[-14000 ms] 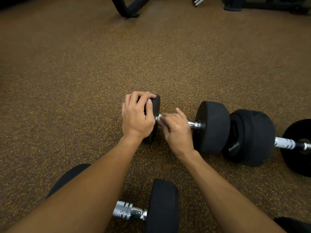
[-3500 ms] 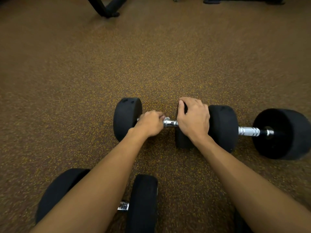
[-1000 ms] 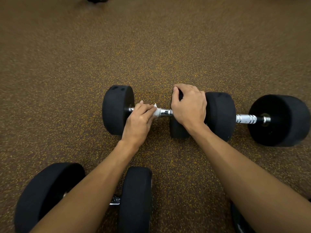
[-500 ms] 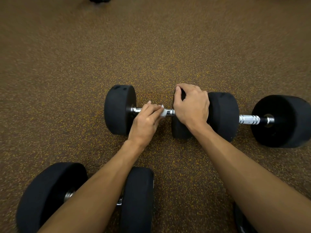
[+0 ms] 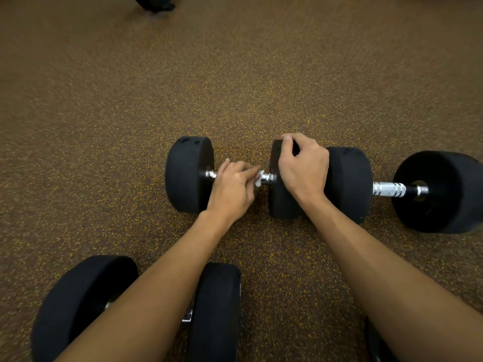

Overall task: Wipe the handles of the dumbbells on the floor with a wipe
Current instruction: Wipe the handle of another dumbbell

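The floor was brown rubber flecked with yellow. Three dumbbells lay on it: one mid-frame, one just to its right, one nearer the camera. The left hand was closed around the mid-frame dumbbell's handle, pinching a white wipe against it. The right hand gripped that dumbbell's right head, fingers curled over its top.
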### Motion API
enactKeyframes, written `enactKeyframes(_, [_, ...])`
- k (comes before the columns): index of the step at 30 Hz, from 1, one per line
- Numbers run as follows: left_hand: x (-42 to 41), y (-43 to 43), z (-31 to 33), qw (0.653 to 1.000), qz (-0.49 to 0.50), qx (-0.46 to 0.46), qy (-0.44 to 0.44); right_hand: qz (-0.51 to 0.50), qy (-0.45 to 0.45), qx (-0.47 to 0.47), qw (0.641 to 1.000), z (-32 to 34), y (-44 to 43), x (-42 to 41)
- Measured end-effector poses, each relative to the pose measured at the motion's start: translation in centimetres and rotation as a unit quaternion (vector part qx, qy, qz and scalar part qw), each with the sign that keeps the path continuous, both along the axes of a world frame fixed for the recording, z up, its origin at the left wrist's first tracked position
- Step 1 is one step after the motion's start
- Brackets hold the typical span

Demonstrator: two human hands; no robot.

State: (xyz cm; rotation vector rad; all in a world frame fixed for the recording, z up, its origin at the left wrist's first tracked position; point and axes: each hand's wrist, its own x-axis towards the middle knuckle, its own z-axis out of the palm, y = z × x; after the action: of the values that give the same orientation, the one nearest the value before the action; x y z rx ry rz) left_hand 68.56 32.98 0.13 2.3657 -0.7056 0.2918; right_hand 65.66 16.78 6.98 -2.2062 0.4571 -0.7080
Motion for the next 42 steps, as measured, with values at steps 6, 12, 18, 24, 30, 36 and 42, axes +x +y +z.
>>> enactKeyframes(6, [0.4, -2.2, 1.1, 0.998, 0.007, -0.006, 0.054, -0.029, 0.002, 0.033, 0.999, -0.2, -0.3, 0.3])
enactKeyframes(12, [0.0, -1.8, 1.1, 0.993, 0.001, -0.086, 0.076, -0.041, 0.013, 0.005, 0.999, -0.4, -0.4, 0.6])
enactKeyframes(18, [-0.4, -2.5, 2.2, 0.995, 0.038, -0.037, 0.089, -0.045, 0.02, -0.008, 0.999, -0.2, -0.4, 0.7])
enactKeyframes(24, [-0.4, -2.4, 1.6, 0.998, 0.037, -0.014, 0.047, -0.044, 0.006, -0.012, 0.999, -0.1, -0.2, 0.2])
enactKeyframes(30, [-0.3, -2.9, 1.7, 0.999, 0.003, 0.001, 0.039, -0.041, 0.011, -0.006, 0.999, -0.1, -0.2, 0.3])
enactKeyframes(36, [0.2, -2.9, 2.9, 0.996, 0.028, 0.002, 0.084, -0.038, 0.015, -0.01, 0.999, -0.1, -0.2, 0.4])
enactKeyframes(42, [-0.2, -2.0, 2.1, 0.999, -0.03, 0.003, 0.042, -0.035, 0.009, -0.008, 0.999, 0.0, -0.2, 0.1])
